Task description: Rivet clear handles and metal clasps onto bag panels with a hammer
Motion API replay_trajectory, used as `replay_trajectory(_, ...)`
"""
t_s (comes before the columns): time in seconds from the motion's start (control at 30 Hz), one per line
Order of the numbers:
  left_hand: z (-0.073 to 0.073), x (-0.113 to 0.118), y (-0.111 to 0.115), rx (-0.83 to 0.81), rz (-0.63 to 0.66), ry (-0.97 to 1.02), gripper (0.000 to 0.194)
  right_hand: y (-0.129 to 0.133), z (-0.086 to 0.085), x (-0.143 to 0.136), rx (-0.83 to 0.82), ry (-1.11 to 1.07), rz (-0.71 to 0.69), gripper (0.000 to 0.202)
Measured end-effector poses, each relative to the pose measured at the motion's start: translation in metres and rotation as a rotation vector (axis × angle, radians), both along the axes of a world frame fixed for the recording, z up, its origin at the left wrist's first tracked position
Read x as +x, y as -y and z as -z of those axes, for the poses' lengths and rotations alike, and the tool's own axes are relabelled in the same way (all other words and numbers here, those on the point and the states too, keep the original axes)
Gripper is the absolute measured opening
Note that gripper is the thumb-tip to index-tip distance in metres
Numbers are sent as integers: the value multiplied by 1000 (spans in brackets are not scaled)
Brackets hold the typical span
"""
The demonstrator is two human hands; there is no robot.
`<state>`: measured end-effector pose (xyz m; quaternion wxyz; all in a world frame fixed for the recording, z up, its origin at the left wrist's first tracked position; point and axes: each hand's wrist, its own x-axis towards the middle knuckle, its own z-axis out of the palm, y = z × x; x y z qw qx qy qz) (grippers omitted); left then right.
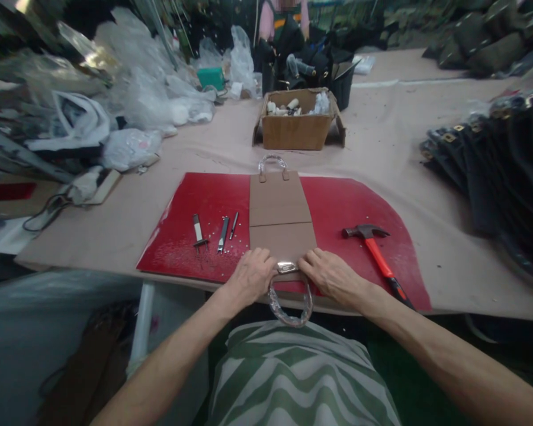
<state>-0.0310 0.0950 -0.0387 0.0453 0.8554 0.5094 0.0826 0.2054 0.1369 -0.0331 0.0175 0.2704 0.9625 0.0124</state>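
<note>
A tan bag panel (281,204) lies flat across a red board (337,207), with a plastic-wrapped handle at its far end and another handle (292,319) hanging over the near edge. My left hand (257,272) grips the panel's near left corner, fingers curled on it. At the near right corner my right hand (331,273) holds the panel in the same way. Between the hands is a shiny metal piece (287,267) near the panel's edge.
On the board are a hammer (379,257) at right and several slim metal tools (222,235) at left. Beyond stands a cardboard box (295,131) of small items. Dark bag pieces (506,171) are stacked right, plastic bags (142,89) left. A person (284,23) is at the back.
</note>
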Motion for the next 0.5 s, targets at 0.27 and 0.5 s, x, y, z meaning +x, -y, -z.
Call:
replay_trajectory(0.27, -17, 8, -3, 25, 196, -273, 15, 1, 13, 5, -16, -112, 16, 16)
replay_trajectory(0.5, 9, -40, -2, 63, 491, 159, 24, -9, 12, 19, -46, -166, -103, 13)
